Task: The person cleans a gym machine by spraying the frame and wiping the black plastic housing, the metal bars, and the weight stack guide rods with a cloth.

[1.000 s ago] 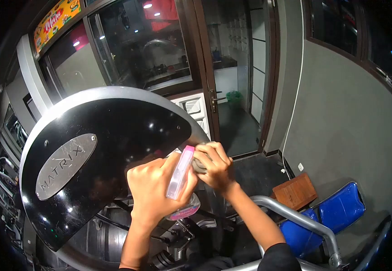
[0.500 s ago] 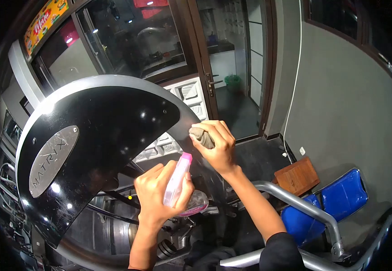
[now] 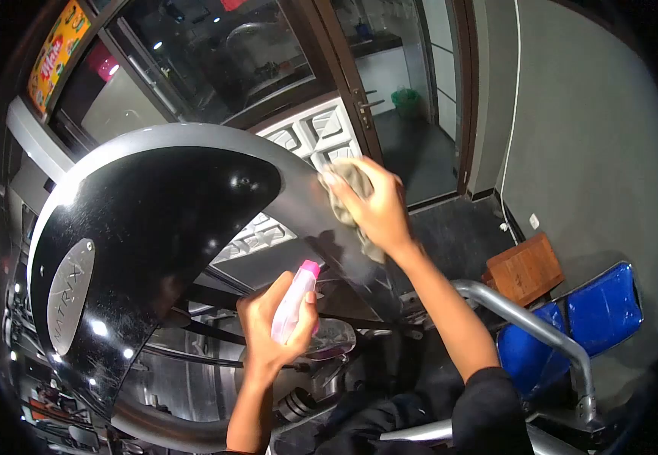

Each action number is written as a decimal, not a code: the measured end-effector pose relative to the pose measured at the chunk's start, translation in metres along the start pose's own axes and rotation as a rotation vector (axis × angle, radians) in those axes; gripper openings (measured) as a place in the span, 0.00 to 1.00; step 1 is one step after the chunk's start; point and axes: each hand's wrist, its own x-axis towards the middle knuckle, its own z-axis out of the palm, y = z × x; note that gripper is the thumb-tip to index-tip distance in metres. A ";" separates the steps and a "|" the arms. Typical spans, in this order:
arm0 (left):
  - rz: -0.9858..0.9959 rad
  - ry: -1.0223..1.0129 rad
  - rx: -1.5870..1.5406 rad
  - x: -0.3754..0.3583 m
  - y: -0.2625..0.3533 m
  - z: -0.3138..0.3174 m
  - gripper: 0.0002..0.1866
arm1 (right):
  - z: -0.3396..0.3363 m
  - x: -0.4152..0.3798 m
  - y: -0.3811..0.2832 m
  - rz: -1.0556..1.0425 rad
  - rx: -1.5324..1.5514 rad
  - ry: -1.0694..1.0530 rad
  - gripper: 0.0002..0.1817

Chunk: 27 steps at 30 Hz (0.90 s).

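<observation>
My left hand is closed round a spray bottle with a pink and white top, its clear body hanging below the fist. A grey-brown cloth is in my right hand, bunched under the fingers, with a loose end hanging down. The cloth lies against the outer edge of the curved grey frame of a machine. That frame borders a glossy black panel with an oval MATRIX plate at its left.
A bent grey metal tube runs beside my right forearm. Further right are a blue padded chair and a wooden box. Behind the machine stand a brown-framed glass door and white patterned blocks.
My right hand has moved up along the frame, and more of the cloth now shows, hanging loosely. The view has shifted; my left hand still holds the bottle.
</observation>
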 end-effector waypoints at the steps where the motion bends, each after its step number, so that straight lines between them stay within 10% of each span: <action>1: -0.007 -0.010 0.008 0.001 -0.003 0.000 0.11 | 0.004 0.012 0.003 0.037 0.028 -0.044 0.17; 5: 0.112 -0.035 -0.023 0.007 -0.024 0.004 0.18 | -0.013 0.008 0.017 0.253 0.174 -0.188 0.13; 9: -0.323 -0.058 -0.439 -0.008 -0.014 0.013 0.23 | -0.044 -0.053 0.057 0.397 0.151 -0.182 0.21; 12: -0.281 -0.097 -0.431 -0.018 -0.036 0.014 0.25 | -0.051 -0.087 0.078 0.565 0.246 -0.107 0.22; 27: -0.275 0.022 -0.475 -0.038 -0.057 0.040 0.29 | -0.049 -0.111 0.046 -0.091 -0.167 -0.050 0.12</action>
